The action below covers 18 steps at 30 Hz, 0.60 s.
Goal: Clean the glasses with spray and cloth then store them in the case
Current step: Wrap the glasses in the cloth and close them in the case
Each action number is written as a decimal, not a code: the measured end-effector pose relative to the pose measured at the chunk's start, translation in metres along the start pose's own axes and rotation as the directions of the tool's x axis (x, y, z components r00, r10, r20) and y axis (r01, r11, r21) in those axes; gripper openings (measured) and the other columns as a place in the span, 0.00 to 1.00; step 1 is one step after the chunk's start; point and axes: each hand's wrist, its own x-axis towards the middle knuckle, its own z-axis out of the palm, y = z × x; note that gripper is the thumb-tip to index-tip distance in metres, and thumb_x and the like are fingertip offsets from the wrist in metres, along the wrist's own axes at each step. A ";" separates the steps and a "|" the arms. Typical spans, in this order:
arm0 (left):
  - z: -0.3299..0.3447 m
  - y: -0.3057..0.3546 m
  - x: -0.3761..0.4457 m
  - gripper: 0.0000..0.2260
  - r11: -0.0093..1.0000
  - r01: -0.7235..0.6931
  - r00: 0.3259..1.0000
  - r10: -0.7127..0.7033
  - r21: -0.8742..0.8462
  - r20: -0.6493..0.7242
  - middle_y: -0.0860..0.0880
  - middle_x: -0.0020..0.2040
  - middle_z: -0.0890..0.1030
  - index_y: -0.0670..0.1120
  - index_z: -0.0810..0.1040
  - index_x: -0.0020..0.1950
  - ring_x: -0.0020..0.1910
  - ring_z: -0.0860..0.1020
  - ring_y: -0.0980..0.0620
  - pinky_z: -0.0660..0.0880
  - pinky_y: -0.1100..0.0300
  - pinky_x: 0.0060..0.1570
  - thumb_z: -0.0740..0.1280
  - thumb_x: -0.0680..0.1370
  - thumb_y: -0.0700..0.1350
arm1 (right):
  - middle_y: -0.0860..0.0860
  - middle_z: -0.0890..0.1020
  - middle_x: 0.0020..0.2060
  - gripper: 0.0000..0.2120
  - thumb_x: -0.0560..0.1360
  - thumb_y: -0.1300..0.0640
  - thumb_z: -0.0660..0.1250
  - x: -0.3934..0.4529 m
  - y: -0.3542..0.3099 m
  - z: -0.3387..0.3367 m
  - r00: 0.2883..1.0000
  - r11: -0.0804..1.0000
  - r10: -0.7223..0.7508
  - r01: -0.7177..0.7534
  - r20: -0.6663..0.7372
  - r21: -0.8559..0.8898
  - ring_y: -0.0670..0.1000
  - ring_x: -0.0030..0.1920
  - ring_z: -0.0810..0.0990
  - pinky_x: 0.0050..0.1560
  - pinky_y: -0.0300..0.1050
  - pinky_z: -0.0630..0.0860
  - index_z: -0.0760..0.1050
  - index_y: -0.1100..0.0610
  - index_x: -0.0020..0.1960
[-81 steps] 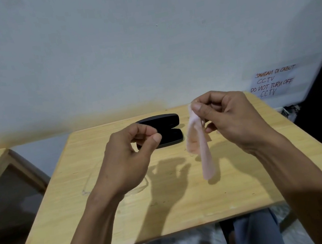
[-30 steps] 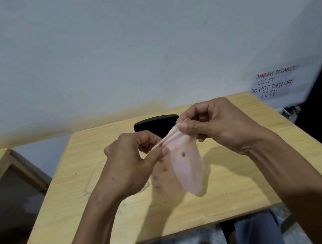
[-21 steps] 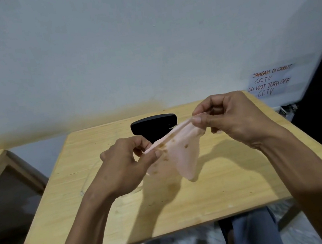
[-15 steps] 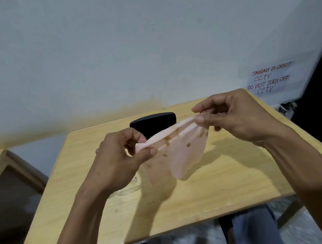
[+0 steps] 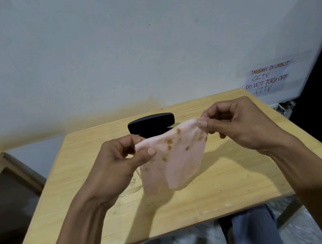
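Cloth at centre frame, pale pink with brown spots, hangs stretched between both hands above the wooden worktop. Left hand pinches its left corner, thumb over curled fingers; right hand has the same grip on the right corner. Black case sits behind, its lower half hidden by cloth. Clear glasses below the left hand are barely traceable.

case at table's far edge, near edge bare
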 end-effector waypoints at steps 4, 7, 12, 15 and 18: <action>0.011 -0.001 -0.002 0.10 0.977 0.004 0.998 -0.018 -0.212 -0.067 0.39 0.43 0.83 0.37 0.78 0.49 0.43 0.81 0.45 0.78 0.60 0.43 0.73 0.69 0.37 | 0.54 0.84 0.34 0.12 0.68 0.48 0.74 -0.002 0.001 0.004 1.000 1.000 -0.008 0.008 -0.016 0.016 0.48 0.35 0.78 0.34 0.45 0.74 0.84 0.57 0.43; 0.015 -0.003 -0.004 0.14 0.960 -0.033 0.989 -0.010 -0.279 -0.149 0.39 0.42 0.84 0.39 0.80 0.54 0.40 0.82 0.46 0.79 0.59 0.41 0.73 0.69 0.37 | 0.51 0.83 0.32 0.11 0.69 0.49 0.74 -0.004 0.004 0.003 1.000 1.000 -0.004 0.004 -0.022 0.015 0.47 0.34 0.77 0.34 0.47 0.73 0.85 0.57 0.43; 0.015 -0.008 -0.003 0.11 0.987 -0.099 0.968 0.067 -0.125 -0.241 0.48 0.36 0.81 0.44 0.85 0.52 0.38 0.76 0.53 0.76 0.62 0.45 0.74 0.70 0.40 | 0.50 0.83 0.32 0.07 0.71 0.53 0.75 -0.006 0.005 0.003 1.000 1.000 -0.026 0.026 -0.014 -0.009 0.44 0.33 0.77 0.34 0.36 0.72 0.85 0.57 0.43; 0.015 -0.009 -0.004 0.08 0.993 -0.074 0.959 0.046 -0.091 -0.280 0.45 0.42 0.86 0.45 0.87 0.45 0.42 0.80 0.46 0.77 0.53 0.49 0.75 0.67 0.45 | 0.52 0.86 0.35 0.05 0.72 0.55 0.75 -0.006 0.003 0.005 0.999 0.998 -0.053 0.053 -0.007 -0.033 0.44 0.35 0.79 0.35 0.31 0.72 0.85 0.58 0.43; 0.017 -0.012 -0.005 0.06 0.997 -0.066 0.927 0.043 -0.051 -0.372 0.46 0.41 0.87 0.46 0.87 0.44 0.45 0.84 0.44 0.79 0.50 0.53 0.76 0.69 0.44 | 0.50 0.86 0.36 0.04 0.72 0.56 0.75 -0.007 0.002 0.005 0.997 0.995 -0.074 0.074 0.000 -0.071 0.44 0.37 0.80 0.37 0.32 0.73 0.85 0.57 0.43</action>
